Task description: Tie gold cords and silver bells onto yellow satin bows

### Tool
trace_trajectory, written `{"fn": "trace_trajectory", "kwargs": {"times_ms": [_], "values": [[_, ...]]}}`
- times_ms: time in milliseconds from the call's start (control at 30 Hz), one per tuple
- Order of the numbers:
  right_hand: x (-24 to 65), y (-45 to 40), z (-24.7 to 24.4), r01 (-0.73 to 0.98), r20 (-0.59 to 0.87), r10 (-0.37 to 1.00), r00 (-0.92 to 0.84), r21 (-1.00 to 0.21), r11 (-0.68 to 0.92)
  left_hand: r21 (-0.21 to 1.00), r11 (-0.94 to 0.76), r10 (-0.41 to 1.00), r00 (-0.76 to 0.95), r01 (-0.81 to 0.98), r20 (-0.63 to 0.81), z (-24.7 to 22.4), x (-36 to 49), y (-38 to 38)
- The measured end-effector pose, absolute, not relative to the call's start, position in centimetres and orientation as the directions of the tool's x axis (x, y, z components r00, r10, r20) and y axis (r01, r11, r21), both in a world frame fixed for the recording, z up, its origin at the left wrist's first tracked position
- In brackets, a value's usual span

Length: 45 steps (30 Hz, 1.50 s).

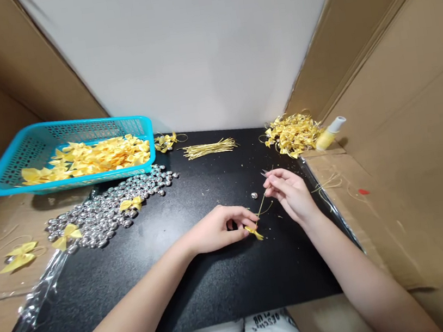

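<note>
Pinching a small yellow ribbon bow (257, 234) with the left hand (219, 228), partly hidden in there. Poking out just past the tips, over the shiny black surface (222, 287). Holding a thin gold cord (261, 204) in the pinched right hand (292, 195), with a dark pointy thing (263, 172) too tiny to make out.
</note>
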State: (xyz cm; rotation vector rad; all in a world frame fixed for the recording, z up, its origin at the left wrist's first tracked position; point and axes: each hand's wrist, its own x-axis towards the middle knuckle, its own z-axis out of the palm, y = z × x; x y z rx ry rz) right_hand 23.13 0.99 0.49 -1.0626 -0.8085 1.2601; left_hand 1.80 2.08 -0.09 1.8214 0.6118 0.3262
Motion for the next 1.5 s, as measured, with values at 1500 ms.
{"fn": "trace_trajectory", "kwargs": {"times_ms": [1500], "values": [[23.3, 1.0, 0.6, -0.295, -0.119, 0.974, 0.195, -0.954, -0.057, 0.720, -0.607, 0.656, 0.724, 0.337, 0.214, -0.4, 2.0, 1.9]]}}
